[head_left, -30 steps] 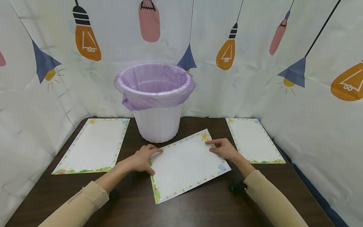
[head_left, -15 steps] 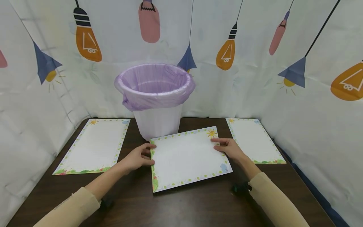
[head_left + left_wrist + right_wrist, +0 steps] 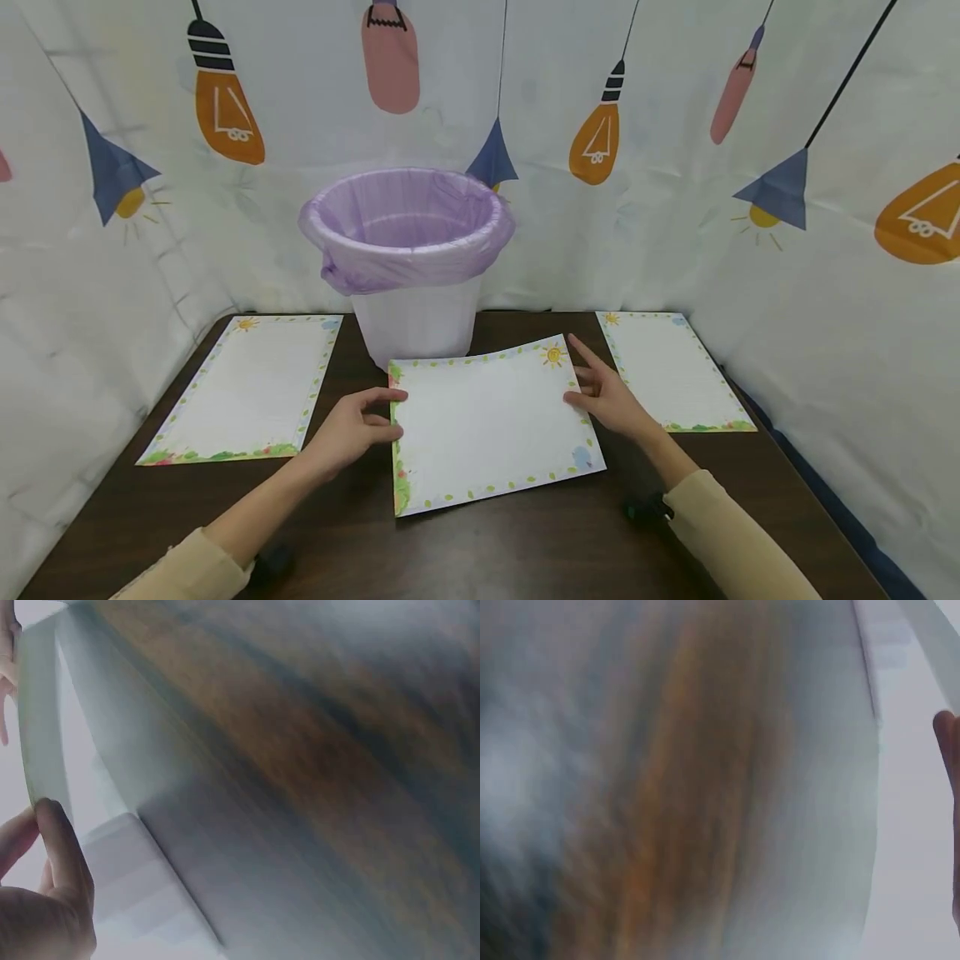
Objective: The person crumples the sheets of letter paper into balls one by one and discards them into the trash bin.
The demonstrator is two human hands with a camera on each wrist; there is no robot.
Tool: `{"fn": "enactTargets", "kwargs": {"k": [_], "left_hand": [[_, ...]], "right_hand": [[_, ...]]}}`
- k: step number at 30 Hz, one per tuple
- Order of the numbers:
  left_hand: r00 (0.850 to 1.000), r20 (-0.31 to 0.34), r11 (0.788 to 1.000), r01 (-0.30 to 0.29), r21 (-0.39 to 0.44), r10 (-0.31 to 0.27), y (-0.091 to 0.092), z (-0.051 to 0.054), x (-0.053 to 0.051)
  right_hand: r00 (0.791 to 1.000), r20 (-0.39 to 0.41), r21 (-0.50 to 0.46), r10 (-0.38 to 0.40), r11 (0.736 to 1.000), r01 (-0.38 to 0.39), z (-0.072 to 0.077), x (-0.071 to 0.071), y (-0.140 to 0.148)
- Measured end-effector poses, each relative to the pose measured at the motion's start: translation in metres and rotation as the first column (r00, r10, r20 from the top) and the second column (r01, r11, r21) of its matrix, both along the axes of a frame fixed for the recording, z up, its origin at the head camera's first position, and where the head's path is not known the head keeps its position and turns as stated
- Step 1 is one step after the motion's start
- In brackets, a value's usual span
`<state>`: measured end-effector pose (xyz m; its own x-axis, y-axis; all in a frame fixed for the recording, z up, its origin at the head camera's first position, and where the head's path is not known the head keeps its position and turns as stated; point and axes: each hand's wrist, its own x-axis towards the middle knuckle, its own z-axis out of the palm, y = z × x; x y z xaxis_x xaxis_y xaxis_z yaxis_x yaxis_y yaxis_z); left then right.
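Observation:
A white sheet (image 3: pixel 487 425) with a leafy border lies turned sideways between the hands, its sun corner at the upper right and its lower edge casting a shadow on the table. The left hand (image 3: pixel 348 433) pinches the sheet's left edge between thumb and fingers; the left wrist view also shows this hand (image 3: pixel 49 892) holding the sheet's edge. At the right edge, the right hand (image 3: pixel 611 400) has its thumb on the sheet, with the index finger extended past the upper right corner. Only part of the right hand (image 3: pixel 949 787) shows in the right wrist view.
A white bin (image 3: pixel 416 321) with a purple liner (image 3: pixel 408 271) stands behind the sheet. Similar bordered sheets lie at the left (image 3: pixel 243 387) and right (image 3: pixel 671 371) of the dark table (image 3: pixel 510 550). A patterned curtain (image 3: pixel 300 100) hangs behind.
The sheet has turned clockwise from its earlier slant, then shifted slightly left. The left hand closed its pinch on the left edge; the right index finger lifted from the sheet's face.

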<state>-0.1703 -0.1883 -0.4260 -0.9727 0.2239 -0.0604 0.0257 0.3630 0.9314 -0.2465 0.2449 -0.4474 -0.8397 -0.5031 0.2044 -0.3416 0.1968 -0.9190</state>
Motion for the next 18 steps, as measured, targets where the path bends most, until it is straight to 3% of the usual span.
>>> {"fn": "enactTargets", "kwargs": {"k": [12, 14, 18], "left_hand": [[0.999, -0.046, 1.0, 0.005, -0.017, -0.006, 0.004, 0.001, 0.006], [0.999, -0.045, 1.0, 0.008, -0.019, -0.009, 0.005, 0.0, 0.006], [0.999, -0.041, 1.0, 0.018, -0.01, -0.018, 0.007, 0.0, 0.006]], "right_hand": [[0.999, -0.04, 0.024, -0.022, 0.999, 0.023, 0.0, 0.01, -0.016], [0.998, -0.059, 0.022, 0.003, 1.0, -0.001, 0.001, 0.013, -0.019], [0.99, -0.065, 0.0, 0.128, 0.992, -0.129, 0.005, 0.017, -0.025]]}}
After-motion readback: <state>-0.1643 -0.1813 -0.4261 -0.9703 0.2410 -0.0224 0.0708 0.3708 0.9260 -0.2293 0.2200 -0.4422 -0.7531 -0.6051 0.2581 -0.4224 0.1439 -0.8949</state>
